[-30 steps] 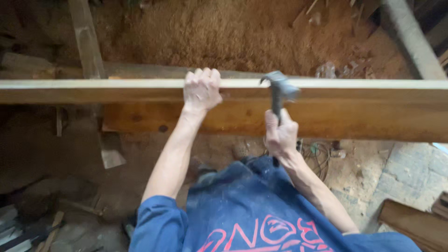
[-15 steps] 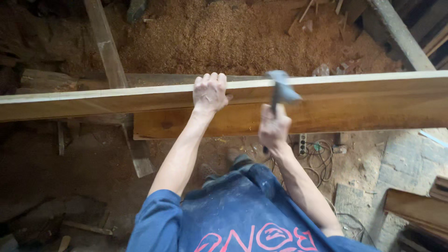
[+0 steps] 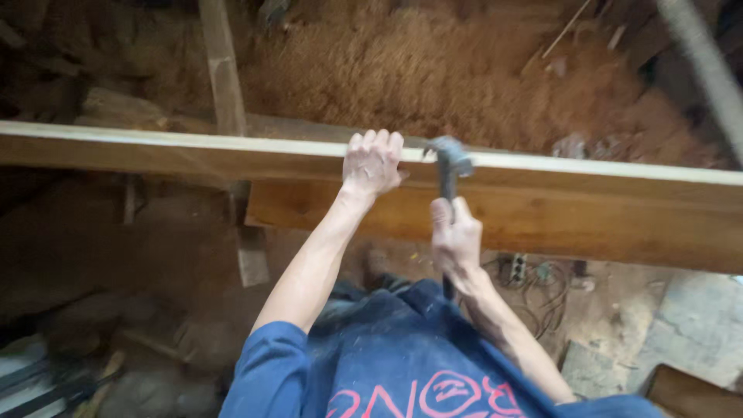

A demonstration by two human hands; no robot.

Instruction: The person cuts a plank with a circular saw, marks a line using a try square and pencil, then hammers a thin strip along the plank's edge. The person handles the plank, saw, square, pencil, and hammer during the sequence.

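The long plank [image 3: 193, 151] was gripped along its pale top edge by the left hand [image 3: 373, 161], whose fingers were curled over that edge near the plank's middle. The hammer [image 3: 447, 166] was held upright by its handle in the right hand [image 3: 455, 241], closed in a fist just below the plank, with the metal head resting against the top edge just beside the left hand. A second, darker board [image 3: 542, 224] was seen directly behind and below the plank, and a heap of sawdust [image 3: 433, 70] lay on the floor beyond it.
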